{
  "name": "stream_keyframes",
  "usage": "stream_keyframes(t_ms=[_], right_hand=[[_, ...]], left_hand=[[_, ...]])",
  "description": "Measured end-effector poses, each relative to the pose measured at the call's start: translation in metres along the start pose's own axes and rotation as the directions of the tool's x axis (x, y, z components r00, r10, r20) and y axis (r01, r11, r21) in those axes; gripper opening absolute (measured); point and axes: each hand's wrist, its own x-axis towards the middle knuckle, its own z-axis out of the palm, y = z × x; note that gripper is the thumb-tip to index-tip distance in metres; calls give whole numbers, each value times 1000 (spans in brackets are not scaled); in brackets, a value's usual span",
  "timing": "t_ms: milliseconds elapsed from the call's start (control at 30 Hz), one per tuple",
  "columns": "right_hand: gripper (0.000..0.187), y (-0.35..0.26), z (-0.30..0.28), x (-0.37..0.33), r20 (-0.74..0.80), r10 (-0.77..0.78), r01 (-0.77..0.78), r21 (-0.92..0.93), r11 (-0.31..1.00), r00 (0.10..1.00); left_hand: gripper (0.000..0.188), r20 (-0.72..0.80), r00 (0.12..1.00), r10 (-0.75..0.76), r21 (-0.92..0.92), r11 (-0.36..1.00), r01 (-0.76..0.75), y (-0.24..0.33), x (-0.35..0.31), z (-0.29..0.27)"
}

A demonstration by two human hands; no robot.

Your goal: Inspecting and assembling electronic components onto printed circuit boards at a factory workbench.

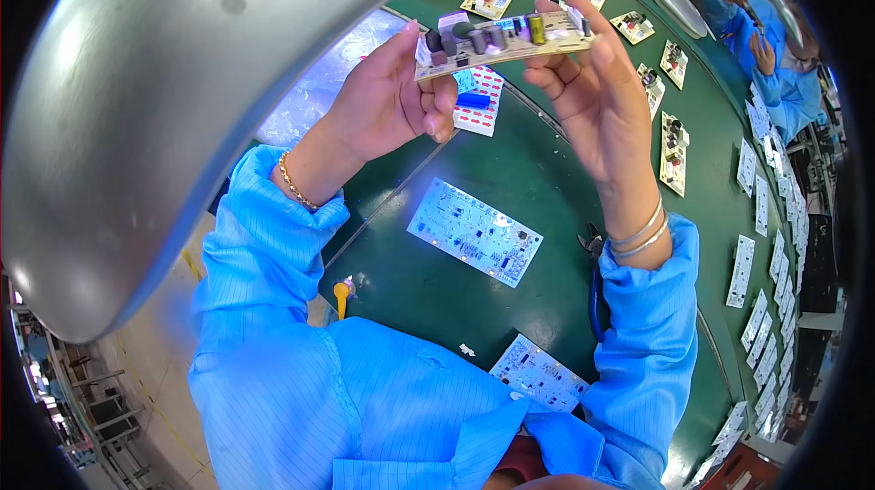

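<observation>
My left fingers (441,107) and right fingers (609,60) clamp a circuit board (506,51); below them, another board (474,232) lies on the tabletop (387,257).

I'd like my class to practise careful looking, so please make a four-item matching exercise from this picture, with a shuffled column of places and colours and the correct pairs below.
Column one
1. Raised circuit board
2. Chain bracelet
3. Pliers
4. Tabletop

Column two
A. Green
B. Lying next to the right sleeve
C. Held between the left hand and the right hand
D. Gold-coloured

Right pairs: 1-C, 2-D, 3-B, 4-A
</observation>
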Motion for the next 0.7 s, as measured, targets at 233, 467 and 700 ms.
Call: stream_keyframes(t_ms=[233, 467, 700], right_hand=[[43, 14, -18, 7, 21, 251, -232, 467, 854, 968], [55, 10, -34, 4, 20, 220, -193, 563, 804, 975], [35, -63, -83, -30, -326, -234, 153, -254, 955, 916]], left_hand=[[48, 213, 973, 85, 263, 954, -141, -9, -12, 17], [49, 234, 966, 114, 352, 916, -194, -10, -1, 20], [37, 327, 942, 77, 943, 34, -330, -6, -10, 14]])
